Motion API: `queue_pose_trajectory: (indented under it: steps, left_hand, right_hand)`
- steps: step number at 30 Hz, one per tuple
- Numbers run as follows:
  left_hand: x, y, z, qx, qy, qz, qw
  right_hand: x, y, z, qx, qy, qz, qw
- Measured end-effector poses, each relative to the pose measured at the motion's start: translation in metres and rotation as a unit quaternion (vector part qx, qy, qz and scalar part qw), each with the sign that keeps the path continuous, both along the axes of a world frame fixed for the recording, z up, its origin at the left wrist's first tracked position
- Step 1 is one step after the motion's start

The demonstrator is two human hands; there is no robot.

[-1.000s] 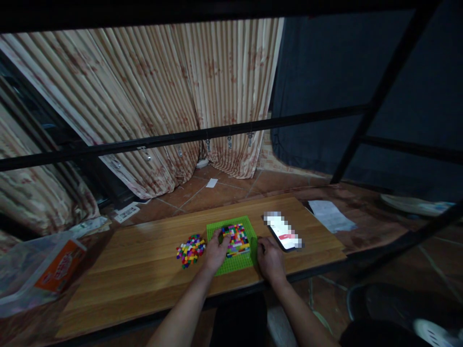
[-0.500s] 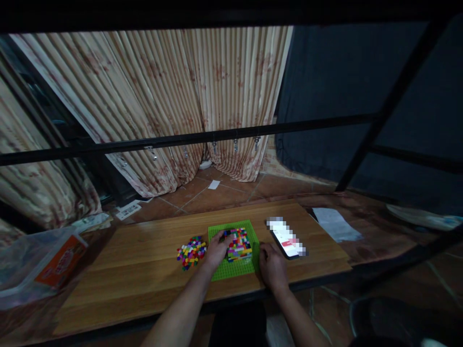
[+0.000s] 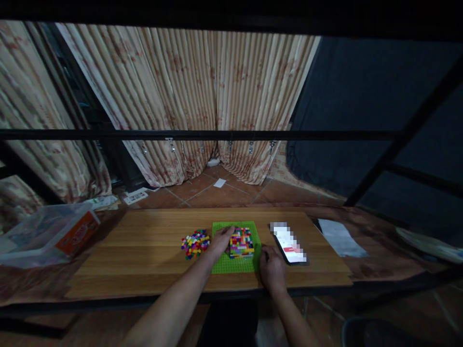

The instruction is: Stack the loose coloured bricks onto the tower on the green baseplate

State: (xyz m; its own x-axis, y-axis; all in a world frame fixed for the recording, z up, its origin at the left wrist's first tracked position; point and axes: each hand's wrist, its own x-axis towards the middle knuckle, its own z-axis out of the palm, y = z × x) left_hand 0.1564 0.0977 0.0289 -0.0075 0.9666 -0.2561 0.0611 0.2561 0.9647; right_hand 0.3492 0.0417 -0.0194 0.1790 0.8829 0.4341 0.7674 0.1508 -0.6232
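A block of multicoloured toy building bricks stands on a green studded baseplate. My left hand is at the block's left side, its fingers drawn together against the upper left edge; whatever lies between the fingertips is hidden. My right hand rests closed at the right edge of the baseplate, apart from the block. Its fingers are curled and their inside cannot be seen. Left of the baseplate lies a loose pile of small coloured bricks.
A phone with a lit, pixelated screen lies right of the baseplate on the wooden board. At the left stands a clear plastic box with an orange label. White paper lies beyond the right edge. A black metal bar crosses ahead.
The camera view has levelled and shifted. My left hand's fingers now reach further over the block's upper left edge. My right hand has stayed by the baseplate's edge.
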Motion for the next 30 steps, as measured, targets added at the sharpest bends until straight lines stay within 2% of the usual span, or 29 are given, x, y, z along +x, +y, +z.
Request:
queue_pose_trajectory:
  steps: [12,18,25,30]
  left_hand:
    - [0.004,0.005,-0.009,0.032,0.073,0.032,0.996]
    - [0.002,0.003,-0.005,0.046,0.085,0.024,0.995]
    - [0.002,0.003,-0.001,-0.031,0.030,0.010,0.999]
    - [-0.001,0.005,-0.011,-0.003,-0.009,-0.006,1.000]
  right_hand:
    - [0.001,0.002,-0.004,0.008,-0.025,-0.007,1.000]
    - [0.001,0.002,-0.003,0.002,-0.034,-0.010,0.999]
    - [0.002,0.002,-0.003,-0.009,-0.035,-0.010,0.999]
    - [0.001,0.002,-0.004,-0.011,-0.029,-0.008,0.999]
